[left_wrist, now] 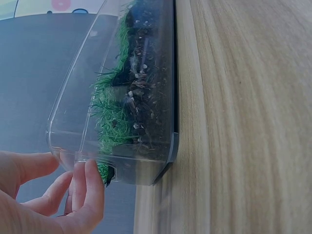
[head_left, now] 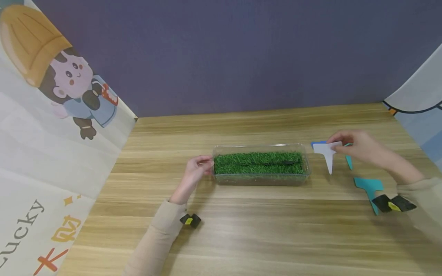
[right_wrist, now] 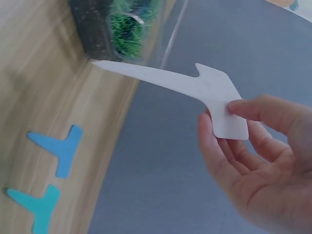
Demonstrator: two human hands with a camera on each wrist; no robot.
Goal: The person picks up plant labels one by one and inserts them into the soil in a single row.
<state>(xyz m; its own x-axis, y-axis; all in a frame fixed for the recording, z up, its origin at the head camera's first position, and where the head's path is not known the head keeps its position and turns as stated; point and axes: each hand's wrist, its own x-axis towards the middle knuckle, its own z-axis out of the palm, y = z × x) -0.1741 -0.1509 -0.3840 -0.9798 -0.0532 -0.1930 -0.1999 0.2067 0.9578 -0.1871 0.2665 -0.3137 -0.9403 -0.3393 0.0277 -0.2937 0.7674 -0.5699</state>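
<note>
A clear plastic planter box stands on the table, with green artificial grass over dark soil. My left hand holds the box's left end, thumb by the rim and fingertips against the end wall. My right hand pinches a white T-shaped plant label by one arm of its head. The label's pointed stem hangs down, right of the box. Below my right wrist lies a teal T-shaped label. Another teal label and a blue label are partly covered in the head view.
The wooden table meets a dark blue-grey panel along its back edge. A light printed cloth with a cartoon figure hangs at the left, and another printed cloth at the right.
</note>
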